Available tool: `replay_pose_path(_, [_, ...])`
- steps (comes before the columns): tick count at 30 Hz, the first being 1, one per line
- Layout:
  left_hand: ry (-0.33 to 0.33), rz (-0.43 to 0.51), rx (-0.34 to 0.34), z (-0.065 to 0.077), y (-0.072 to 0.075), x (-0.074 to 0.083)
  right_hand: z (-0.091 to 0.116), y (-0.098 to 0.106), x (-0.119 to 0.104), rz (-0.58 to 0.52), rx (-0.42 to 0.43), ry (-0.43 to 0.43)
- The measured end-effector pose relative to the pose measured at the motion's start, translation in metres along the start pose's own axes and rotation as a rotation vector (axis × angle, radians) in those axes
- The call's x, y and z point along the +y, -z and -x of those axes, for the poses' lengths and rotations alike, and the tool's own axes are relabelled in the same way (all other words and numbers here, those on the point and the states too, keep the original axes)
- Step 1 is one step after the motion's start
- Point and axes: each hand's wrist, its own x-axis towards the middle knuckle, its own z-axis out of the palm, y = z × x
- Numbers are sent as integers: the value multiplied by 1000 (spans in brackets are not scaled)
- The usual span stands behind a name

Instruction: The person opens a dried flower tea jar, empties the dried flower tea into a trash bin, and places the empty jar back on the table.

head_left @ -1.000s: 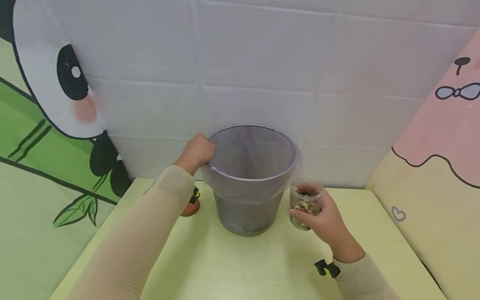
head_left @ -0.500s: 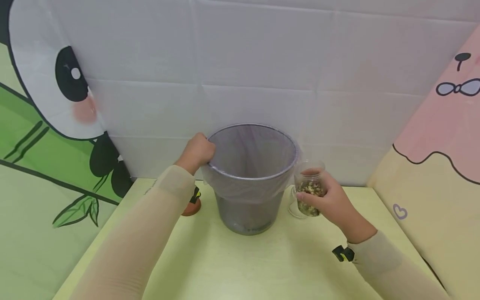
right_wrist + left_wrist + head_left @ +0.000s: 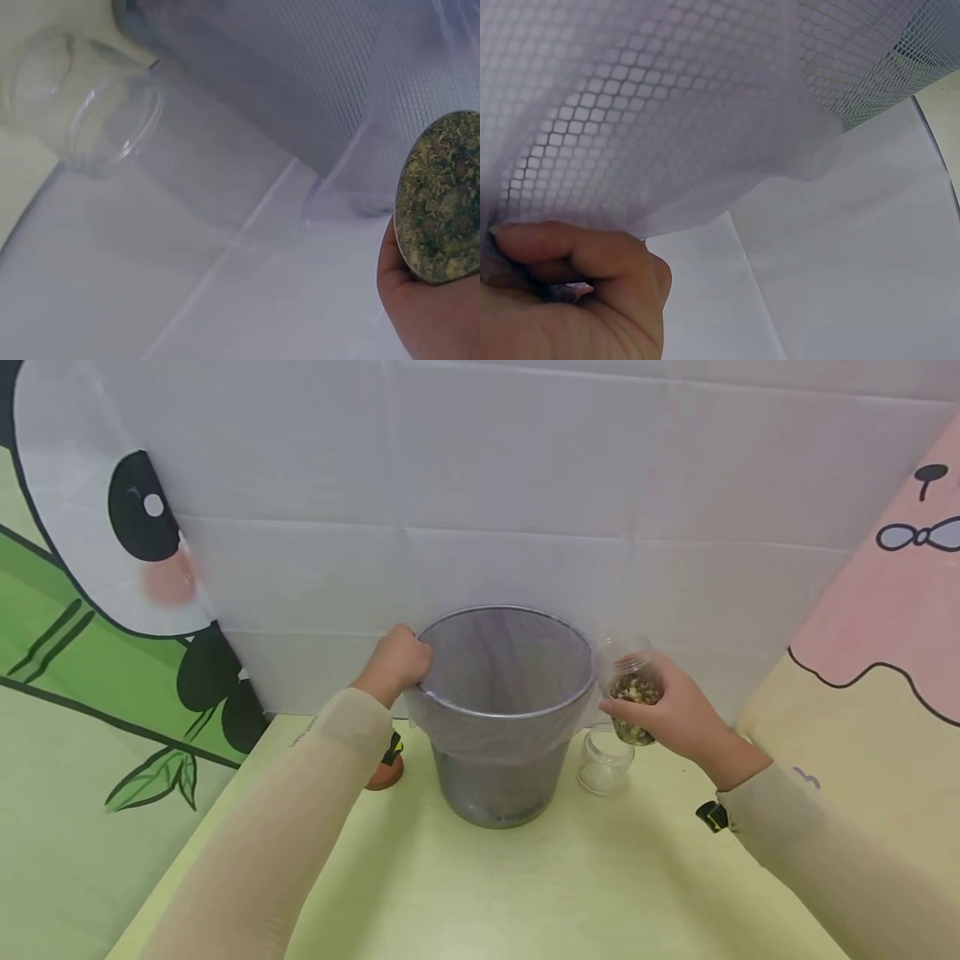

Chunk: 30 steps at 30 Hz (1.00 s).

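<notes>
A grey mesh wastebasket (image 3: pixel 495 793) stands mid-table, lined with a thin translucent plastic bag (image 3: pixel 487 739) folded down over its rim. My left hand (image 3: pixel 393 664) grips the rim at the left, with fingers curled over the bag's edge. In my right hand (image 3: pixel 675 714) is a clear plastic jar (image 3: pixel 633 697), raised and slightly tilted just right of the rim. Dried yellowish-green bits, like dried flowers, fill its lower part; the right wrist view shows them through the jar's round bottom (image 3: pixel 442 199). Below it, a clear empty jar (image 3: pixel 606 768) stands on the table.
A reddish-brown round base (image 3: pixel 385 775) sits left of the wastebasket, partly hidden by my left sleeve. White sheeting (image 3: pixel 510 468) hangs close behind the pale yellow table (image 3: pixel 480 893), and painted panels flank both sides.
My right hand has lifted the filled jar up and slightly right, bringing the empty jar beneath into view. My left hand stays at the rim.
</notes>
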Motion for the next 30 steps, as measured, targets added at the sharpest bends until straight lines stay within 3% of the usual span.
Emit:
replay_pose_path(12, [4,9,1,-1,1,-1,-30,28,-16,126,30,-57])
replay_pose_path(20, [8,18,2,0,1,-2,-56,45,-8,169,70,-100])
replay_pose_path(30, [8,7,4,-1,1,-1,-81,50,-9,212,72,-105])
